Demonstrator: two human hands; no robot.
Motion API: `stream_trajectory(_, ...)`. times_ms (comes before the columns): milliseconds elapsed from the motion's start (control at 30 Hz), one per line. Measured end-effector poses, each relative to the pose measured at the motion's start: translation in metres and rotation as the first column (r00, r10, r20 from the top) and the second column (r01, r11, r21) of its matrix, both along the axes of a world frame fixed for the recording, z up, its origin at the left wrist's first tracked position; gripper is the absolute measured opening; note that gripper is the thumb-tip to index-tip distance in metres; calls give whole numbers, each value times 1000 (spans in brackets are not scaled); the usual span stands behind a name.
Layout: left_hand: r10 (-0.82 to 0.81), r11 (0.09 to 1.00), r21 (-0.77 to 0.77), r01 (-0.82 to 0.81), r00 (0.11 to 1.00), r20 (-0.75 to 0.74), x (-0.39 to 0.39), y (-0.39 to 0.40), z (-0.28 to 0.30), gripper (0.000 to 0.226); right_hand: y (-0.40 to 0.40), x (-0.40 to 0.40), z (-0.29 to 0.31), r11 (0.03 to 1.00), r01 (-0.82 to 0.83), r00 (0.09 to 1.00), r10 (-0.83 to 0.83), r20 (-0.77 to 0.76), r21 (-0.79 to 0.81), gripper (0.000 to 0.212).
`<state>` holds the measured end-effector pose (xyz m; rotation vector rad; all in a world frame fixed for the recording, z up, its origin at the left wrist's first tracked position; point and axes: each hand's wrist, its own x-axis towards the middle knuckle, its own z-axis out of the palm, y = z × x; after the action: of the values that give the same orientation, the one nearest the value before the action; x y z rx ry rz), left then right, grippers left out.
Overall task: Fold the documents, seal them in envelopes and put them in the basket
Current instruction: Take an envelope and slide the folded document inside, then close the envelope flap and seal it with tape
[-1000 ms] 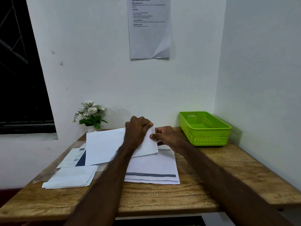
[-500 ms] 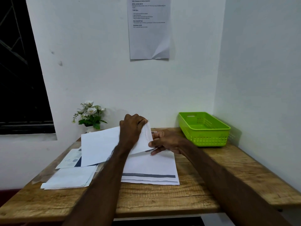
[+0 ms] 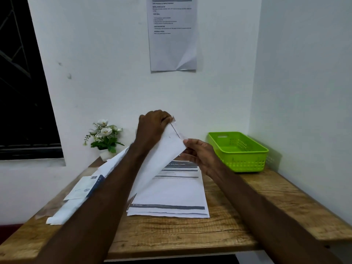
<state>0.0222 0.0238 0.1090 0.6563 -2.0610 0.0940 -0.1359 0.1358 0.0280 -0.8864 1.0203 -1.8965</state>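
Note:
My left hand (image 3: 152, 126) grips the far top corner of a white document sheet (image 3: 162, 161) and holds it lifted off the table, tilted steeply. My right hand (image 3: 200, 153) pinches the sheet's right edge between thumb and fingers. Under it lies a stack of printed documents (image 3: 171, 195) with dark header bars on the wooden table (image 3: 171, 233). White envelopes (image 3: 62, 212) lie at the left, partly hidden by my left forearm. The green plastic basket (image 3: 240, 149) stands empty at the back right corner.
A small pot of white artificial flowers (image 3: 103, 138) stands at the back left against the wall. A card with a dark blue stripe (image 3: 85, 187) lies left of the stack. A printed notice (image 3: 172, 33) hangs on the wall. A side wall runs close to the table's right.
Both hands have raised the top sheet from nearly flat to steeply tilted. My left hand moved up with its corner; my right hand shifted to pinch the right edge, baring the printed page beneath.

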Motion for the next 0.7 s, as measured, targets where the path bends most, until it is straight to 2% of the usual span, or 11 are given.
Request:
stream_trajectory(133, -53, 982, 178, 58, 998, -32, -6, 1, 19, 24, -4, -8, 7, 996, 85, 993, -83, 85, -23, 4)
stream_trajectory(233, -43, 923, 375, 84, 992, -117, -6, -6, 2, 31, -10, -11, 9, 990, 138, 987, -140, 81, 27, 3)
stream_trajectory(333, 4, 827, 554, 101, 983, -185, 2, -21, -34, 41, -18, -14, 3, 981, 165, 986, -161, -47, 103, 2)
stream_trajectory(433, 19, 702, 690, 176, 964, -265, 14, -30, -72, 41, -24, -11, -8, 971, 185, 971, -156, -182, 153, 6)
stream_trajectory(567, 46, 651, 737, 184, 959, -280, 23, -33, -111, 45, -31, -4, -24, 953, 201, 935, -118, -333, 227, 2)
stream_trajectory(700, 101, 711, 698, 86, 970, -222, 31, -34, -126, 44, -38, -3, -34, 928, 261, 881, -116, -458, 267, 10)
